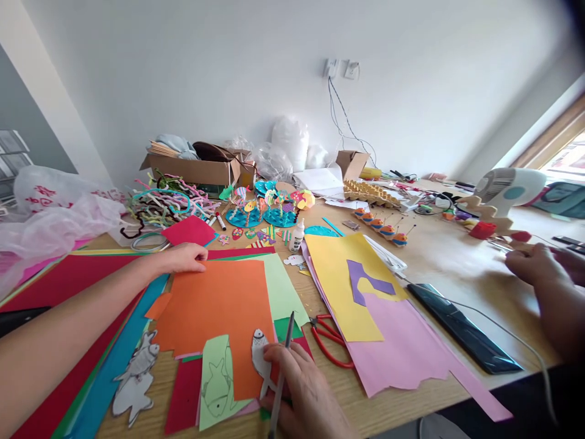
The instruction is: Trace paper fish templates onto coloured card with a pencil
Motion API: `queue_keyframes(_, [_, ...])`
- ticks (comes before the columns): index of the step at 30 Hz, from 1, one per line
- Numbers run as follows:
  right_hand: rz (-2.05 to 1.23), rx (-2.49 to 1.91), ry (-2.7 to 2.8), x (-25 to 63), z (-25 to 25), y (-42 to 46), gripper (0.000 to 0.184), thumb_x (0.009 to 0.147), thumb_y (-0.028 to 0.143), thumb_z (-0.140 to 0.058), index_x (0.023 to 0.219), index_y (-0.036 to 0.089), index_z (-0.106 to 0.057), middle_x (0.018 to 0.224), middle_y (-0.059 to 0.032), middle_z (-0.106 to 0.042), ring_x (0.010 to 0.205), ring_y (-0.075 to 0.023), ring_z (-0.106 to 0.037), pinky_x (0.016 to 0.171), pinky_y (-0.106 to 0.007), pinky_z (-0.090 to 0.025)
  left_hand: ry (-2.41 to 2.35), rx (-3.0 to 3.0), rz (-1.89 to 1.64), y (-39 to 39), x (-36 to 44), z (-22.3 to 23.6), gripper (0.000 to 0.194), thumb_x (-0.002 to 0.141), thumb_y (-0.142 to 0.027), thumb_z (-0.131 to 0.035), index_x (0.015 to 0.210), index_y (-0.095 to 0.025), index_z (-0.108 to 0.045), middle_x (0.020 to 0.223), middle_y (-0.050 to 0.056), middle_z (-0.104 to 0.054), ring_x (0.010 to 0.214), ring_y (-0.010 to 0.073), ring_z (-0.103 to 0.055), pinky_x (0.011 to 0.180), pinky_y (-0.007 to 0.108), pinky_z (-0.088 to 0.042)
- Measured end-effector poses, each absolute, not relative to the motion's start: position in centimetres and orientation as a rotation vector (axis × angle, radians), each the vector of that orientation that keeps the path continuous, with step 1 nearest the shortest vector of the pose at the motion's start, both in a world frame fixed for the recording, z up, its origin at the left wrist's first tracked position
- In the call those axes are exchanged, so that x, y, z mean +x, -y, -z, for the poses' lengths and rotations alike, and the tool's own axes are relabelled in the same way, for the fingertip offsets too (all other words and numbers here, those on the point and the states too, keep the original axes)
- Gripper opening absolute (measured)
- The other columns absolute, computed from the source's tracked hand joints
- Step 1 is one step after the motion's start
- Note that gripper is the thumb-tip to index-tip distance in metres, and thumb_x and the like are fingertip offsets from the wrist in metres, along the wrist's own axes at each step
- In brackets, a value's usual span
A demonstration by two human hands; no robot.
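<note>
- Fingers curled, a person's left hand (186, 257) rests at the upper left of an orange sheet (219, 305) spread on a wooden desk (452, 262); whether it pinches the paper cannot be told.
- The right hand (304, 387) grips a dark pen (289, 335), its visible end pointing away from the person, with the fingers against a white paper fish (259, 353) lying near the orange sheet's lower right.
- Just left of that fish, a light green piece (217, 384) bears a drawn fish outline.
- Two more white fish cutouts (134, 390) lie on the desk at left, beside stacked colored paper (91, 277).
- Right of the orange sheet sit a red-handled tool (327, 357), a yellow sheet (331, 265) topped by a purple scrap (359, 280), and pink paper (402, 347).
- Behind the sheets, a white glue bottle (297, 236) stands upright near blue-based fish models (242, 213).
- At far right, a co-worker's hands (532, 265) are blurred; their grip cannot be made out.
</note>
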State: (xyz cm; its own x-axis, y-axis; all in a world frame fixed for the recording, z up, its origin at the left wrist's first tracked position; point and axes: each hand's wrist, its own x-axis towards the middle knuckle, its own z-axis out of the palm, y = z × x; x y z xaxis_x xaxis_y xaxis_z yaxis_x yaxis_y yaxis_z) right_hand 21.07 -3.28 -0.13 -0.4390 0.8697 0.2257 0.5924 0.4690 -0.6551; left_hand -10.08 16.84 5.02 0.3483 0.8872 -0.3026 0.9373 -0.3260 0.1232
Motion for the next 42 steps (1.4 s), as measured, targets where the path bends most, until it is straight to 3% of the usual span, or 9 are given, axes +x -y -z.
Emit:
queue_keyframes(4, [-0.670, -1.210, 2.157, 21.4, -0.7, 3.4, 0.037, 0.066, 0.001, -0.066, 0.099, 0.016, -0.060, 0.094, -0.0067, -0.069, 0.084, -0.0224, -0.059, 0.073, -0.028, -0.047, -1.574, 2.249, 0.217, -16.5, -10.9, -6.1, 0.028, 0.094, -0.034, -0.060, 0.114, -0.015, -0.059, 0.112, 0.007, -0.061, 0.092, 0.0231, -0.063, 0.078, 0.040, -0.054])
queue_keyframes(7, [-0.581, -1.230, 2.161, 21.6, -0.7, 3.7, 0.035, 0.066, 0.000, -0.066, 0.096, 0.017, -0.060, 0.088, -0.0053, -0.068, 0.080, -0.0224, -0.059, 0.068, -0.029, -0.047, -1.540, 2.203, 0.168, -15.9, -11.3, -6.6, 0.024, 0.092, -0.037, -0.059, 0.098, -0.014, -0.062, 0.093, 0.003, -0.062, 0.079, 0.0188, -0.061, 0.069, 0.033, -0.051])
queue_keyframes(10, [-0.484, -1.257, 2.164, 21.8, -0.4, 4.2, 0.034, 0.067, 0.000, -0.067, 0.096, 0.017, -0.060, 0.086, -0.0041, -0.068, 0.078, -0.0227, -0.059, 0.067, -0.030, -0.047, -1.524, 2.178, 0.103, -15.1, -11.3, -6.6, 0.024, 0.082, -0.040, -0.058, 0.080, -0.016, -0.060, 0.072, -0.002, -0.057, 0.069, 0.0172, -0.056, 0.059, 0.026, -0.043])
queue_keyframes(15, [-0.357, -1.287, 2.148, 22.1, 0.0, 4.6, 0.032, 0.067, -0.002, -0.066, 0.091, 0.018, -0.059, 0.081, -0.0030, -0.068, 0.073, -0.0221, -0.061, 0.064, -0.031, -0.047, -1.542, 2.175, 0.032, -14.6, -11.0, -5.9, 0.029, 0.071, -0.045, -0.058, 0.078, -0.017, -0.061, 0.066, -0.003, -0.056, 0.065, 0.0182, -0.056, 0.055, 0.025, -0.039])
queue_keyframes(20, [-0.326, -1.309, 2.142, 22.1, 0.0, 4.5, 0.031, 0.071, -0.001, -0.064, 0.094, 0.018, -0.058, 0.084, -0.0037, -0.069, 0.074, -0.0218, -0.064, 0.063, -0.029, -0.050, -1.633, 2.235, -0.066, -15.1, -10.8, -5.4, 0.028, 0.086, -0.043, -0.060, 0.092, -0.015, -0.061, 0.083, 0.002, -0.063, 0.075, 0.0188, -0.061, 0.070, 0.034, -0.048])
queue_keyframes(25, [-0.265, -1.310, 2.159, 22.2, 0.3, 4.3, 0.030, 0.072, 0.000, -0.061, 0.095, 0.018, -0.059, 0.082, -0.0041, -0.070, 0.073, -0.0229, -0.066, 0.062, -0.031, -0.052, -1.704, 2.358, -0.210, -13.9, -9.9, -6.8, 0.031, 0.076, -0.036, -0.052, 0.100, -0.018, -0.061, 0.103, 0.007, -0.065, 0.099, 0.0262, -0.060, 0.086, 0.035, -0.045])
queue_keyframes(30, [-0.226, -1.302, 2.165, 22.2, 0.4, 4.2, 0.032, 0.070, -0.003, -0.056, 0.094, 0.018, -0.058, 0.081, -0.0036, -0.070, 0.071, -0.0223, -0.067, 0.061, -0.029, -0.052, -1.514, 2.452, -0.204, -9.9, -7.1, -7.5, 0.032, 0.081, -0.030, -0.044, 0.102, -0.017, -0.064, 0.107, 0.007, -0.067, 0.099, 0.0248, -0.062, 0.087, 0.033, -0.045])
queue_keyframes(34, [-0.251, -1.310, 2.151, 22.1, 0.2, 4.3, 0.030, 0.071, -0.002, -0.055, 0.093, 0.018, -0.059, 0.080, -0.0041, -0.070, 0.071, -0.0213, -0.067, 0.061, -0.028, -0.051, -1.207, 2.505, -0.083, -5.3, -4.6, -6.3, 0.027, 0.079, -0.019, -0.052, 0.102, -0.021, -0.066, 0.105, 0.003, -0.069, 0.097, 0.0204, -0.064, 0.086, 0.027, -0.047])
queue_keyframes(42, [-0.189, -1.303, 2.160, 22.1, 0.1, 4.5, 0.027, 0.073, -0.001, -0.055, 0.091, 0.018, -0.059, 0.076, -0.0042, -0.067, 0.067, -0.0214, -0.063, 0.060, -0.029, -0.048, -0.981, 2.762, -0.153, 0.8, -2.5, -3.0, 0.039, 0.081, 0.002, -0.044, 0.108, -0.019, -0.063, 0.112, 0.008, -0.066, 0.103, 0.0235, -0.061, 0.086, 0.032, -0.051])
